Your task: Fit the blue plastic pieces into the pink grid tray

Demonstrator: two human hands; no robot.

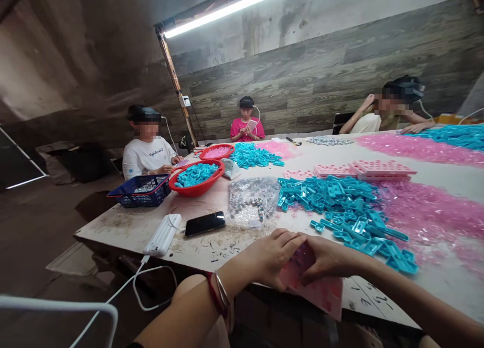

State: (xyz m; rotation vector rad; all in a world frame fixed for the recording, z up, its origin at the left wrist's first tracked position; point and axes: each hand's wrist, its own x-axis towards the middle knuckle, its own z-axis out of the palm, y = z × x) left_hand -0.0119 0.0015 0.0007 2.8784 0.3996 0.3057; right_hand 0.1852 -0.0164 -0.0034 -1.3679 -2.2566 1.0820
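At the near table edge, my left hand [274, 254] and my right hand [327, 257] close around a translucent pink plastic piece [300, 259] from both sides. Fingers cover much of it, so its full shape is hidden. Just below, and partly overlapped by the hands, a flat pink plastic tray [325, 297] tilts over the edge. A heap of turquoise plastic parts [333, 201] lies just beyond my hands. Clear pink pieces [427, 212] spread out to its right. Behind the heap are stacked pink trays [381, 169].
Left of my hands lie a clear bag of small parts [252, 199], a black phone [204, 223] and a white power bank [163, 235] with cables. Farther back stand a red basin [196, 189] and a blue basket [139, 190]. Three people [147, 154] sit around the table.
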